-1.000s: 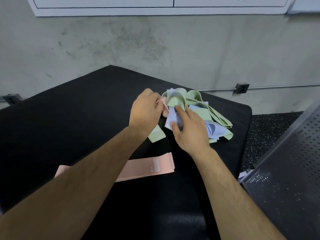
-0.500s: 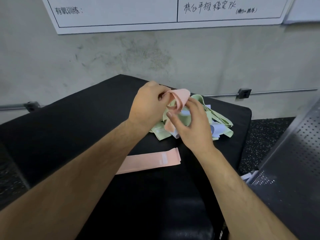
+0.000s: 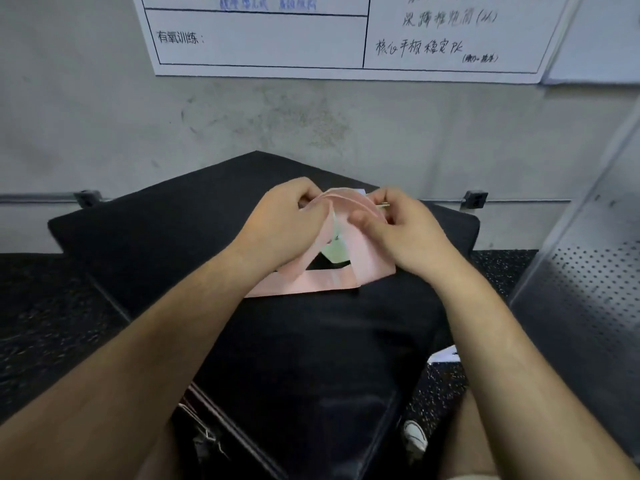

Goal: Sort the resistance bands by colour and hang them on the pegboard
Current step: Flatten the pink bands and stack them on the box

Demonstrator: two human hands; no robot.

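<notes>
head view.

1. left hand [image 3: 287,220]: fingers curled over the upper left edge of the held pink band [image 3: 369,252], pinching it. the fingertips are hidden behind the band.
2. right hand [image 3: 410,233]: thumb laid on the front face of the same band, the other fingers curled behind it. the band is pinched between them.
3. held pink band: raised above the black pad [image 3: 166,237] between both hands. it arches from the left hand over to the right hand and opens into a loop. its lower right end hangs down beside the right wrist. whether that end touches the pad cannot be told.
4. flat pink band [image 3: 311,281]: lies flat on the pad, just below the hands. its left end is hidden under the left forearm.
5. green band [image 3: 333,253]: a small part shows through the opening of the held loop, behind it. the rest of it is hidden by the hands.
6. pegboard [image 3: 588,296]: grey perforated metal sheet at the right edge, leaning, well apart from the hands. no band hangs on the part in view.
7. surroundings: the pad meets a grey concrete wall [image 3: 104,126]. a white chart [image 3: 270,39] with printed and handwritten characters hangs on the wall above it. a thin conduit [image 3: 38,198] runs along the wall at pad height. speckled dark floor [image 3: 38,306] lies to either side of the pad. a white shoe [image 3: 415,441] shows at the bottom.
</notes>
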